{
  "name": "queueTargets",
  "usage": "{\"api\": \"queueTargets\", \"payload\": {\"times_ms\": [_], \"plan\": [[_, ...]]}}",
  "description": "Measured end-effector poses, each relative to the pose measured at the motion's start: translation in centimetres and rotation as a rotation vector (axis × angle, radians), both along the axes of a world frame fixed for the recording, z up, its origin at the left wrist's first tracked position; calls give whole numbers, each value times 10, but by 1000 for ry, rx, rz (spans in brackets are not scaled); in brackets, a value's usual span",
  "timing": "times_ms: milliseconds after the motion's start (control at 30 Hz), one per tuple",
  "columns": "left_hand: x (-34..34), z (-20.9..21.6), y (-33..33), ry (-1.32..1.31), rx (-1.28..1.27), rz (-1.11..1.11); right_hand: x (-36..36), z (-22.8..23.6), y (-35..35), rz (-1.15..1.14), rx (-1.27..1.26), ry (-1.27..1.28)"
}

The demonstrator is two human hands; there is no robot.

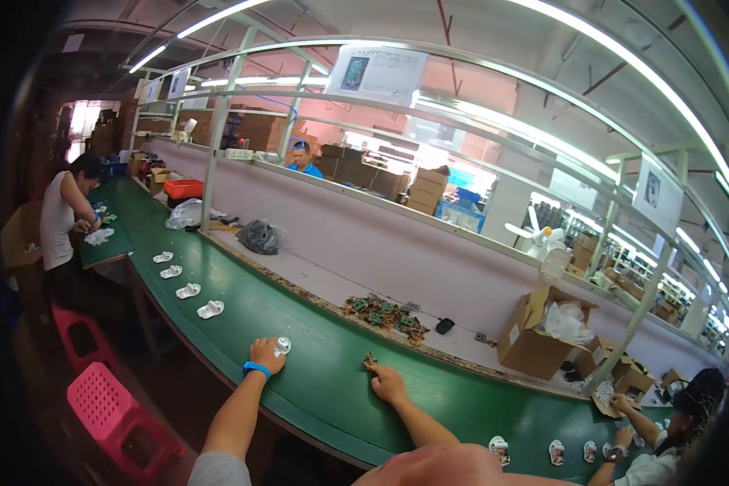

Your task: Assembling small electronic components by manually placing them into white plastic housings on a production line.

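Note:
My left hand (265,355), with a blue band at the wrist, grips a small white plastic housing (283,346) on the green bench. Its fingers curl against the near left side of the part. Farther right, my right hand (388,383) reaches over the bench and pinches a small brown circuit board (370,361) at its fingertips. Fine details of the board are too small to tell. A row of similar white housings (211,309) lies to the left of my left hand. More housings with brown boards in them (500,450) lie at the lower right.
A heap of green and brown circuit boards (387,317) lies on the ledge behind the bench (332,397). An open cardboard box (535,336) stands right of it; a black bag (259,237) lies left. Co-workers sit at far left (61,215) and lower right (664,454). Pink chairs (113,409) stand left.

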State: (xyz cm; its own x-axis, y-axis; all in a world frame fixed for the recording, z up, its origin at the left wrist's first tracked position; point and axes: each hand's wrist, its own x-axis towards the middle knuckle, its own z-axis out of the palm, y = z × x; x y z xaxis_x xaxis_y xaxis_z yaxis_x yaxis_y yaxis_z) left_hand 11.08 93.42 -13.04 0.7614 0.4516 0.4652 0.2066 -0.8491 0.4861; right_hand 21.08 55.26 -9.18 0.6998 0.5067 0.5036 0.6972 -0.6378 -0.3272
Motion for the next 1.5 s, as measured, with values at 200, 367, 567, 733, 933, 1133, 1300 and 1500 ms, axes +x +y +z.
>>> {"api": "queueTargets", "payload": {"times_ms": [200,367,567,733,933,1133,1300,1500], "plan": [[-1,8,-8,-8,-21,-7,-18,13,-6,-35,-36,35],[-8,0,-7,-82,-1,-16,-18,2,-6,34,58,-33],[-8,11,-9,-208,163,-71,-6,-10,-12,55,143,-107],[-18,26,-18,-108,45,-152,-37,28,-15,139,149,-91],[-46,46,-52,-22,0,-288,-84,38,-40,233,139,3],[-97,86,-97,-44,-14,-400,-127,49,-69,301,84,42],[-108,99,-100,-17,-43,-432,-128,53,-77,266,91,97],[-98,94,-99,75,-13,-393,-126,54,-73,226,90,90]]}}
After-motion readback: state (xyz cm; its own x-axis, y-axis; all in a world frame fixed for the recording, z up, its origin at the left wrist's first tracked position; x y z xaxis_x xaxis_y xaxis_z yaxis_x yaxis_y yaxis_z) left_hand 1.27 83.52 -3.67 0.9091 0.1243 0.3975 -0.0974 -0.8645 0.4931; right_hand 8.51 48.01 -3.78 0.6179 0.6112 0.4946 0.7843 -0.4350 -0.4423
